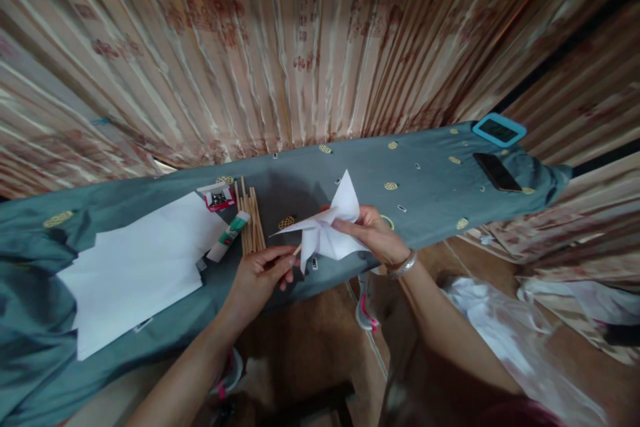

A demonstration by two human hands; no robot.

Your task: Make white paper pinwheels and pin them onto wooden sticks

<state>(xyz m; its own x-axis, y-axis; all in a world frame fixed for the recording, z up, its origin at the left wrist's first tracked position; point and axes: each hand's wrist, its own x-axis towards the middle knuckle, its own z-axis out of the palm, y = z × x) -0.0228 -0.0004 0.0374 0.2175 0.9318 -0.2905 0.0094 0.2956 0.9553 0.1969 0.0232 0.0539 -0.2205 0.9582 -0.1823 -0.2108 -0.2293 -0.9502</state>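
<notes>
A white paper pinwheel (325, 233) is held over the front of the cloth-covered table. My right hand (375, 233) grips it from the right, thumb pressed near its middle and fingers behind. Between the thumb and fingers of my left hand (267, 270) is a thin wooden stick (297, 250), whose far end passes behind the paper. Whether the stick is joined to the pinwheel cannot be seen. Just beyond my left hand lie several wooden sticks (253, 220) side by side, with a green and white glue stick (229, 237) against them.
White paper sheets (140, 267) lie at the left of the table (430, 193). A small red and white box of dark pieces (219, 198) is open behind the glue stick. At the right end are a blue-framed clock (500, 130) and a phone (497, 172). A curtain (310, 47) hangs behind.
</notes>
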